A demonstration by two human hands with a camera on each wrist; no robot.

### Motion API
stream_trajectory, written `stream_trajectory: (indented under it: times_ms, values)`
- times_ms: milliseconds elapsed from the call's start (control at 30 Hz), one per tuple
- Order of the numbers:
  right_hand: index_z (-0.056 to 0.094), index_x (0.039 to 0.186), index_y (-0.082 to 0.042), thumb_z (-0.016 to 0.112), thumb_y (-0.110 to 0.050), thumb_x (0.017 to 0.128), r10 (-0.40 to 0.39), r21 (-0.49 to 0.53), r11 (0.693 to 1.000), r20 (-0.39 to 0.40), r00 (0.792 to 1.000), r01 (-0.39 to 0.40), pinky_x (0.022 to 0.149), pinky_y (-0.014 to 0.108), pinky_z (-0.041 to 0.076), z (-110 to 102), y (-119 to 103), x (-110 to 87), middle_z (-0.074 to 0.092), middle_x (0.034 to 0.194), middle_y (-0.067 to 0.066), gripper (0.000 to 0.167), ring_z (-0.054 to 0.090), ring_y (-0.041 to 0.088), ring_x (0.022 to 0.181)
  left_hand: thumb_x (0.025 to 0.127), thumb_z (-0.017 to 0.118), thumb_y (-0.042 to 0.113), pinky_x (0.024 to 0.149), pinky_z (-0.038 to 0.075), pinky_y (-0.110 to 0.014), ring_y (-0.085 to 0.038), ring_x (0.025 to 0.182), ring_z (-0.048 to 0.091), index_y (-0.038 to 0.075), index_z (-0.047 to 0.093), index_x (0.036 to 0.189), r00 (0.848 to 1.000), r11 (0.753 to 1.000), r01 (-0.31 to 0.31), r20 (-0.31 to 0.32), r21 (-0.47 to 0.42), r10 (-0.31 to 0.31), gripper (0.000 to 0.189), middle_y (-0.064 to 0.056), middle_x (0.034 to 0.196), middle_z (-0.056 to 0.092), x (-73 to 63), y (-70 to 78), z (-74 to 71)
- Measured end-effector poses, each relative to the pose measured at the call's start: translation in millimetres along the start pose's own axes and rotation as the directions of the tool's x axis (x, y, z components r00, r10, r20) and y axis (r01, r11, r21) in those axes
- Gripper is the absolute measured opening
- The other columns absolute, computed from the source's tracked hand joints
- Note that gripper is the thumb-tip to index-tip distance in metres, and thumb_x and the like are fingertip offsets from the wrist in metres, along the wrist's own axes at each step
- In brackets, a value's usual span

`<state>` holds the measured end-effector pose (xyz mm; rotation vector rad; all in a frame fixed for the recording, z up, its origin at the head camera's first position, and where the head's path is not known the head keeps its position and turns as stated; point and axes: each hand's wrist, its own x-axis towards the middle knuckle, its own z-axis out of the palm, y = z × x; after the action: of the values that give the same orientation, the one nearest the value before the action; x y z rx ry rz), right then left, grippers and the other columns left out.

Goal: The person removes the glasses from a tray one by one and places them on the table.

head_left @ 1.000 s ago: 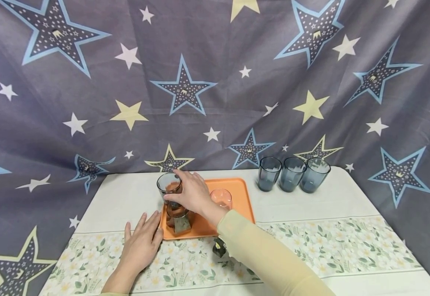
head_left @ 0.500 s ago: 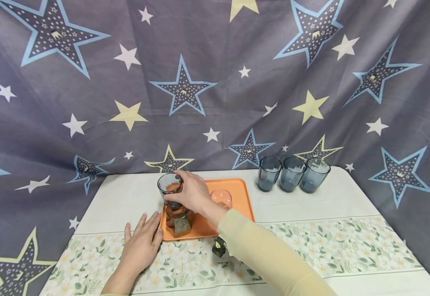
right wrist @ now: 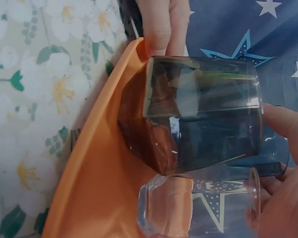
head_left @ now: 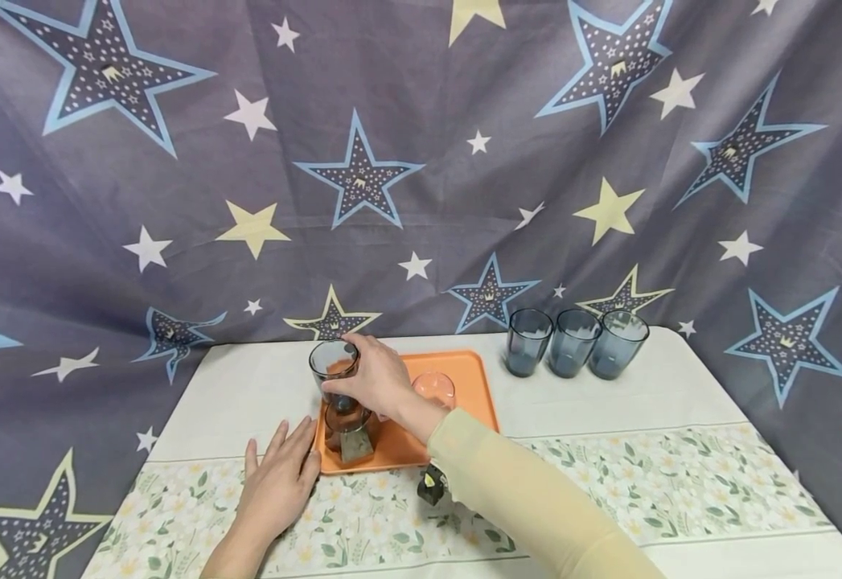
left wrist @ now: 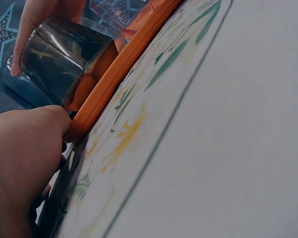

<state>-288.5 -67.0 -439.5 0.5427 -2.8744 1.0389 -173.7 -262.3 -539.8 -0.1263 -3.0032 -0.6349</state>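
Observation:
My right hand (head_left: 380,378) grips a blue-grey drinking glass (head_left: 325,368) by its rim, thumb and fingers on either side, over the back left of an orange tray (head_left: 474,386). Just in front of it, a smoky brown glass (head_left: 354,442) stands in the tray's front left corner; it shows large in the right wrist view as a faceted glass (right wrist: 203,109). A clear glass (head_left: 435,388) stands farther right, partly behind my right wrist. My left hand (head_left: 276,482) lies on the cloth with straight fingers, fingertips right at the tray's left rim (left wrist: 99,94).
Three blue glasses stand in a row at the back right, among them the leftmost glass (head_left: 527,344). A small black object (head_left: 431,486) with a yellow mark lies before the tray. A flowered tablecloth (head_left: 652,482) covers the table, and a star-patterned curtain (head_left: 421,225) hangs behind.

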Motion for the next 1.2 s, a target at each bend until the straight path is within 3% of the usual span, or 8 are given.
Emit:
stream_trajectory:
  times_ms: [233,500,733,833,967,1200]
  values:
    - [0.054,0.165,-0.020,0.094,-0.051,0.089,-0.007,0.073,0.997,-0.035,0.999,0.010,0.106,0.041,0.058,-10.4,-4.6,-1.1,0.063,0.153,0.006,0.091,0.068,0.026,0.127,0.120,0.043,0.036,0.125,-0.005,-0.080,-0.047,0.164,0.025,0.007,0.046,0.169,1.000,1.000,-0.002,0.003,-0.004,0.002,0.056,-0.013,0.173,0.044,-0.2,1.9,0.0]
    - [0.055,0.163,-0.019,0.096,-0.044,0.089,-0.049,0.194,0.979,-0.065,0.997,0.060,0.108,0.040,0.056,-29.2,-10.5,-4.6,0.060,0.158,0.005,0.089,0.066,0.024,0.130,0.120,0.045,0.036,0.125,-0.004,-0.079,-0.047,0.164,0.024,0.007,0.046,0.168,1.000,1.000,0.009,0.003,0.002,-0.009,0.056,-0.012,0.173,0.044,-1.8,1.6,-0.8]
    - [0.058,0.161,-0.017,0.099,-0.038,0.086,-0.076,0.277,0.955,-0.117,0.990,0.106,0.081,0.030,0.056,-53.2,-15.9,-14.6,0.066,0.133,0.000,0.088,0.064,0.016,0.092,0.119,0.047,0.033,0.125,-0.003,-0.079,-0.047,0.164,0.026,0.006,0.048,0.167,1.000,1.000,0.009,-0.002,0.005,-0.009,0.055,-0.013,0.172,0.045,-0.8,2.0,-0.3]
    - [0.059,0.159,-0.016,0.100,-0.034,0.086,-0.098,0.309,0.942,-0.124,0.987,0.132,0.082,0.027,0.056,-65.2,-18.0,-20.8,0.066,0.128,0.000,0.086,0.065,0.016,0.097,0.119,0.048,0.031,0.126,-0.003,-0.079,-0.048,0.164,0.026,0.005,0.049,0.167,1.000,1.000,0.011,-0.007,0.002,-0.011,0.055,-0.014,0.172,0.046,-0.9,2.7,-0.5]
    - [0.059,0.159,-0.016,0.099,-0.031,0.086,-0.112,0.358,0.922,-0.119,0.987,0.148,0.095,0.024,0.059,-82.0,-18.8,-29.8,0.065,0.133,0.000,0.084,0.069,0.015,0.110,0.118,0.049,0.030,0.126,-0.003,-0.078,-0.048,0.163,0.027,0.005,0.050,0.166,1.000,1.000,0.011,-0.015,0.000,-0.011,0.054,-0.014,0.171,0.047,-1.4,3.4,-0.6]
    - [0.058,0.160,-0.014,0.099,-0.023,0.087,-0.116,0.421,0.892,-0.136,0.984,0.164,0.102,0.029,0.060,-111.8,-13.4,-46.5,0.063,0.141,0.003,0.084,0.072,0.021,0.119,0.118,0.049,0.030,0.126,-0.002,-0.078,-0.048,0.163,0.028,0.005,0.050,0.166,1.000,1.000,0.002,-0.025,-0.004,-0.002,0.054,-0.014,0.171,0.047,-2.5,2.4,-0.7]
